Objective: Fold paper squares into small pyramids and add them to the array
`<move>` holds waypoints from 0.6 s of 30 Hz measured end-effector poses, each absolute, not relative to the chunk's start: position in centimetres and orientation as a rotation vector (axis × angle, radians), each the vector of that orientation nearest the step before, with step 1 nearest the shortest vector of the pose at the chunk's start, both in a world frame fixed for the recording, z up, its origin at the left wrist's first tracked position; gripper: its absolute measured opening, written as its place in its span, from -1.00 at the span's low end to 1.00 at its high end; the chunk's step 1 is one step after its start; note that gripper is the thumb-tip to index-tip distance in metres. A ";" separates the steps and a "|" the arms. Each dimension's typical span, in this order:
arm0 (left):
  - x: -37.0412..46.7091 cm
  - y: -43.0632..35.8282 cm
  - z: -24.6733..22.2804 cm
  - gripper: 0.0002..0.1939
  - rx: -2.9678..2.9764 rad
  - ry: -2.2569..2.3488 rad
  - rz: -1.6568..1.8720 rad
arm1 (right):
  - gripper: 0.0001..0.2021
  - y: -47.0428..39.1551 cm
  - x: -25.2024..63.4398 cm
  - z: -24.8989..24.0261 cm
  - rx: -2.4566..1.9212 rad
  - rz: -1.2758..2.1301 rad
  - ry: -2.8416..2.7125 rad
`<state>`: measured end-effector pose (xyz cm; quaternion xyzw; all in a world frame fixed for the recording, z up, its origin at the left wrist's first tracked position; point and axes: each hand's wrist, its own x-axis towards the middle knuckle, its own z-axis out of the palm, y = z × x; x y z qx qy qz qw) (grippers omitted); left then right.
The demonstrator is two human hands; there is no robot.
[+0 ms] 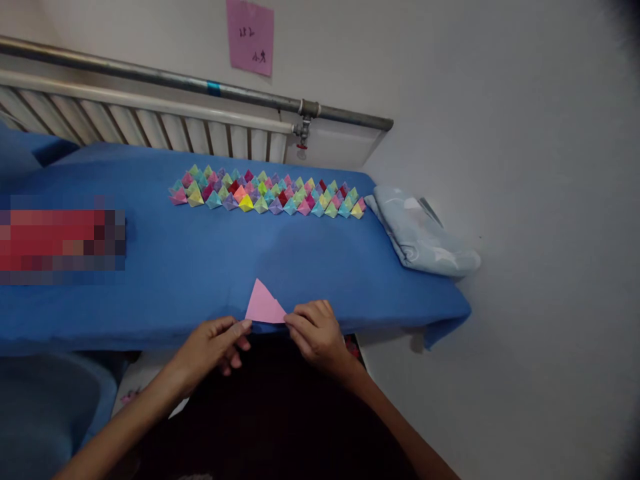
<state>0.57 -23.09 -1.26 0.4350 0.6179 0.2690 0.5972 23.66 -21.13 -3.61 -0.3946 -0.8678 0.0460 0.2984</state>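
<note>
Pink folded paper (265, 307) lies at the near edge of the blue cloth (200, 250). Left hand (213, 347) and right hand (317, 333): thumb and fingers closed, each pinching one lower corner. Caution: uneven pull may skew creases or tear corners.

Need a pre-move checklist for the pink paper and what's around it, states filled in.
1. Left hand at the pink paper's near left corner: ok.
2. Right hand at its near right corner: ok.
3. Paper layers lined up exactly: cannot tell, too small.
4. Pink paper apart from the colored folded pieces: ok.
5. Those pieces grouped in rows along the far side of the blue cloth: ok.
6. Folded light-blue fabric away from both hands: ok.
</note>
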 end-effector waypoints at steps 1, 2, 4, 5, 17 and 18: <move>0.8 -23.0 -1.2 -0.55 0.907 1.385 0.669 | -0.81 -21.1 23.6 -3.5 -1.045 0.117 -2.311; 1.0 -22.9 -1.2 -0.55 0.835 1.356 0.722 | -0.81 -21.0 23.5 -3.4 -1.037 0.112 -2.317; 1.3 -22.7 -1.2 -0.56 0.756 1.335 0.786 | -0.81 -21.0 23.4 -3.3 -1.011 0.105 -2.327; 1.4 -22.7 -1.3 -0.57 0.736 1.331 0.800 | -0.81 -21.1 23.4 -3.3 -0.998 0.103 -2.327; -0.7 -21.7 -1.9 -0.66 0.840 0.999 1.145 | -0.86 -19.6 23.4 1.6 -0.960 0.653 -1.683; -0.8 -21.6 -1.8 -0.66 0.830 0.961 1.162 | -0.86 -19.4 23.1 2.5 -0.962 0.735 -1.639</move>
